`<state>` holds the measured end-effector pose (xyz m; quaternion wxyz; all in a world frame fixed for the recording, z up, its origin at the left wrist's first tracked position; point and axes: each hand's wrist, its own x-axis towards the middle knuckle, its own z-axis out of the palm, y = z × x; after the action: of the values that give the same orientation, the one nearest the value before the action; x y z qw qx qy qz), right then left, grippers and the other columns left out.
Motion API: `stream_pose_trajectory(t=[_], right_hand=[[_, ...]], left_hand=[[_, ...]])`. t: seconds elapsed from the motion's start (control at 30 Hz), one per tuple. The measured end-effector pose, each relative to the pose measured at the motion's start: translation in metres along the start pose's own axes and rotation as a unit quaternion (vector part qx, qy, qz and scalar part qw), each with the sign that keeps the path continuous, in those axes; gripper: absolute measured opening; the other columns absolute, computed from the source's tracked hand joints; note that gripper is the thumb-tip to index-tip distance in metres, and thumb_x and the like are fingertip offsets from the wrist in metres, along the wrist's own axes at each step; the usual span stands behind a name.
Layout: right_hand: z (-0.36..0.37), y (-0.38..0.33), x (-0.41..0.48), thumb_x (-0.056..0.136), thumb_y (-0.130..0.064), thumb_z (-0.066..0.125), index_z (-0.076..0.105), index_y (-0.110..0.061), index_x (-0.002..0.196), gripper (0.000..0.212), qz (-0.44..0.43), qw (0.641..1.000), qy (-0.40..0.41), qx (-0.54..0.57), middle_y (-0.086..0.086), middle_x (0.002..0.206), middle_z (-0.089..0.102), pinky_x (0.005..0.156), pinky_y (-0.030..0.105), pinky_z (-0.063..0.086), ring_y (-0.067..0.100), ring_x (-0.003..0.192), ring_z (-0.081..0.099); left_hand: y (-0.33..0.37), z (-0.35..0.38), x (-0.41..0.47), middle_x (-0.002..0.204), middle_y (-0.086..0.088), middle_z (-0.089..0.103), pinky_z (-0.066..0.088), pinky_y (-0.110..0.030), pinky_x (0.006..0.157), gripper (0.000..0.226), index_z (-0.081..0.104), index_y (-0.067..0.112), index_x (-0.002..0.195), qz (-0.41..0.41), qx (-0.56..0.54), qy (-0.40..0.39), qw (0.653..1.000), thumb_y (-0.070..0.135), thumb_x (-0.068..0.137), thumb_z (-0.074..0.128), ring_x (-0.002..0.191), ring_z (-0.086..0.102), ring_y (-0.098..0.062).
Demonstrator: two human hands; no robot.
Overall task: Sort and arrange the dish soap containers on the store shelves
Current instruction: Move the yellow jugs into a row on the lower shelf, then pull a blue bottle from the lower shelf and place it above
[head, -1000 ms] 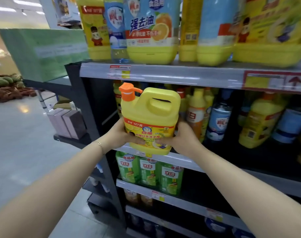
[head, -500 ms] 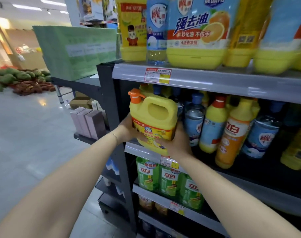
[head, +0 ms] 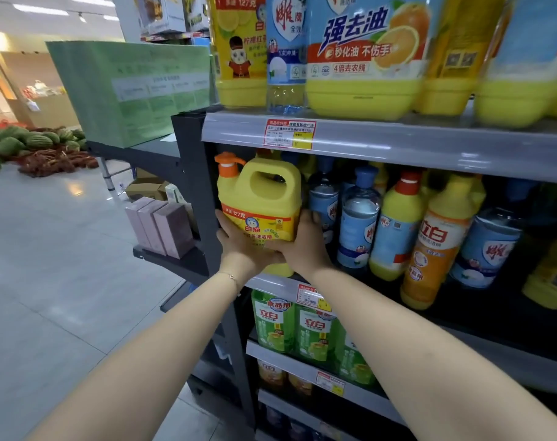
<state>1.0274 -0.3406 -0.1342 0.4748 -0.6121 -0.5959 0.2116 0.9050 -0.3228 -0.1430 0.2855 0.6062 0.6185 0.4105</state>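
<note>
Jug (head: pixel 259 198) of yellow dish soap, orange-capped, is held upright centre-left of the frame, at the left end of the middle shelf (head: pixel 480 316) and just beside a blue-capped bottle (head: pixel 358 218). Left grip (head: pixel 239 246) and right grip (head: pixel 305 243) each clasp its lower body from opposite sides. Full, it is likely heavy; the stiff plastic should not buckle, though its glossy sides may slip. Low two-sided support suits it, or the moulded handle (head: pixel 272 165) on top.

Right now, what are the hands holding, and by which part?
Both hands hold the yellow dish soap jug by its lower body: left hand on the lower left side, right hand on the lower right. Its handle and orange pump cap are untouched.
</note>
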Motion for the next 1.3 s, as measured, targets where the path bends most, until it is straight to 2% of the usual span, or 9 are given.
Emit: stream_pose_trajectory(t=[0.13, 0.33, 0.57, 0.7, 0.83, 0.93, 1.1, 1.23, 1.3], right_hand=[[0.000, 0.002, 0.010, 0.067, -0.024, 0.085, 0.045, -0.007, 0.124, 0.071, 0.018, 1.000, 0.019, -0.010, 0.009, 0.124, 0.045, 0.084, 0.027, 0.039, 0.025, 0.115, 0.051], [0.000, 0.004, 0.020, 0.069, -0.027, 0.084, 0.043, -0.007, 0.127, 0.074, 0.022, 0.999, 0.031, -0.031, 0.011, 0.127, 0.044, 0.085, 0.025, 0.035, 0.026, 0.118, 0.050], [-0.004, 0.009, 0.009, 0.076, -0.027, 0.078, 0.036, -0.007, 0.132, 0.073, 0.003, 0.996, 0.009, -0.090, 0.014, 0.130, 0.041, 0.084, 0.026, 0.038, 0.029, 0.118, 0.049], [-0.032, 0.000, -0.007, 0.084, -0.032, 0.066, 0.046, -0.008, 0.123, 0.050, -0.083, 0.973, 0.031, -0.215, 0.013, 0.123, 0.047, 0.081, 0.038, 0.048, 0.032, 0.111, 0.052], [-0.067, -0.003, -0.020, 0.077, -0.023, 0.064, 0.057, -0.005, 0.111, 0.039, -0.211, 0.897, 0.227, -0.317, 0.018, 0.117, 0.055, 0.083, 0.042, 0.048, 0.038, 0.105, 0.053], [-0.085, -0.005, -0.015, 0.079, -0.026, 0.062, 0.052, -0.010, 0.125, 0.050, -0.145, 0.884, 0.243, -0.373, 0.022, 0.137, 0.043, 0.098, 0.047, 0.039, 0.042, 0.121, 0.042], [-0.094, -0.009, -0.003, 0.088, -0.029, 0.059, 0.042, -0.016, 0.133, 0.050, -0.061, 0.907, 0.176, -0.378, 0.021, 0.137, 0.033, 0.097, 0.040, 0.035, 0.039, 0.118, 0.038], [-0.097, -0.014, -0.005, 0.089, -0.022, 0.058, 0.046, -0.019, 0.128, 0.041, -0.056, 0.919, 0.163, -0.354, 0.018, 0.128, 0.043, 0.093, 0.039, 0.035, 0.036, 0.117, 0.038], [-0.104, -0.012, -0.013, 0.087, -0.023, 0.062, 0.054, -0.021, 0.118, 0.033, -0.099, 0.928, 0.154, -0.323, 0.013, 0.125, 0.045, 0.090, 0.038, 0.037, 0.034, 0.115, 0.038]], left_hand=[[0.008, 0.010, 0.001, 0.156, -0.013, 0.001, 0.021, -0.045, 0.113, 0.157, -0.029, 0.016, 0.146, 0.005, 0.014, -0.027, 1.000, 0.040, 0.049, 0.092, 0.143, 0.012, -0.025], [0.015, 0.018, 0.008, 0.155, -0.015, 0.001, 0.026, -0.056, 0.112, 0.149, -0.029, 0.022, 0.146, -0.027, 0.012, -0.028, 0.999, 0.035, 0.057, 0.090, 0.139, 0.024, -0.038], [0.004, 0.032, 0.007, 0.153, -0.018, 0.006, 0.027, -0.041, 0.107, 0.138, -0.017, 0.011, 0.150, 0.016, -0.027, 0.004, 1.000, 0.026, 0.062, 0.088, 0.137, 0.020, -0.028], [-0.008, 0.026, 0.000, 0.140, -0.015, 0.028, 0.034, -0.041, 0.102, 0.127, 0.017, 0.006, 0.145, 0.060, 0.027, 0.062, 0.996, 0.032, 0.048, 0.095, 0.126, 0.032, -0.027], [-0.017, 0.026, -0.016, 0.113, -0.016, 0.046, 0.041, -0.038, 0.091, 0.065, 0.048, 0.000, 0.112, 0.205, 0.045, 0.134, 0.968, 0.022, 0.065, 0.087, 0.108, 0.045, -0.031], [-0.007, 0.035, -0.032, 0.104, -0.007, 0.046, 0.039, -0.029, 0.080, 0.039, 0.049, 0.003, 0.106, 0.276, 0.036, 0.076, 0.958, 0.008, 0.076, 0.073, 0.096, 0.047, -0.024], [0.024, 0.055, -0.044, 0.110, 0.003, 0.048, 0.034, -0.014, 0.073, 0.041, 0.041, 0.022, 0.110, 0.262, -0.004, -0.108, 0.959, 0.018, 0.082, 0.071, 0.095, 0.049, -0.012], [0.050, 0.074, -0.046, 0.126, -0.002, 0.049, 0.045, -0.031, 0.094, 0.065, 0.037, 0.017, 0.126, 0.187, -0.076, -0.174, 0.964, 0.017, 0.075, 0.078, 0.115, 0.050, -0.017], [0.060, 0.082, -0.047, 0.123, 0.000, 0.052, 0.048, -0.032, 0.093, 0.070, 0.034, 0.020, 0.127, 0.152, -0.125, -0.187, 0.963, 0.013, 0.073, 0.078, 0.116, 0.053, -0.020]])
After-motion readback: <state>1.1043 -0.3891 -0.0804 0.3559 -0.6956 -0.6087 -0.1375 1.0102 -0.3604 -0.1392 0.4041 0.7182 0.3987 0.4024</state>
